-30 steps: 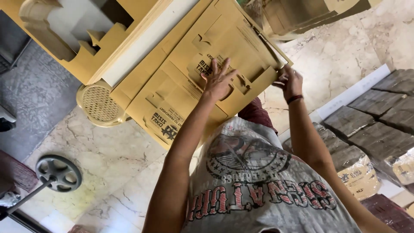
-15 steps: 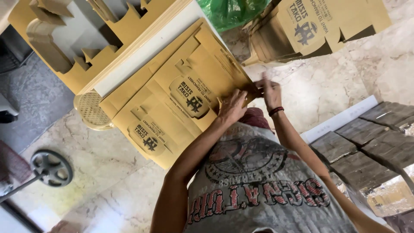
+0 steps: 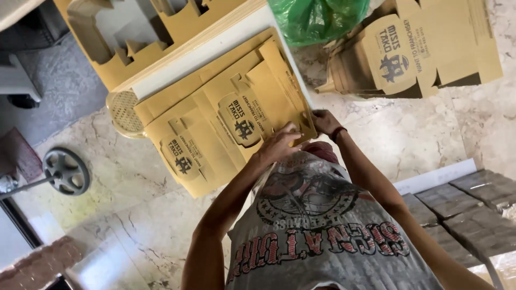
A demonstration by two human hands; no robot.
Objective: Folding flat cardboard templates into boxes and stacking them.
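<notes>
While both hands worked at the near edge of a flat, die-cut cardboard sheet, the sheet lay tilted across a round woven stool just in front of the person's chest. Left hand rested on the sheet's lower corner with fingers together and curled over the edge, pinching the card. Right hand gripped the same edge just beside it, fingers closed on the cardboard. Beyond the sheet stood a thick stack of uncut cardboard sheets with a white board beneath it. A green plastic bag and a pile of folded brown cartons lay farther off on the marble floor.
</notes>
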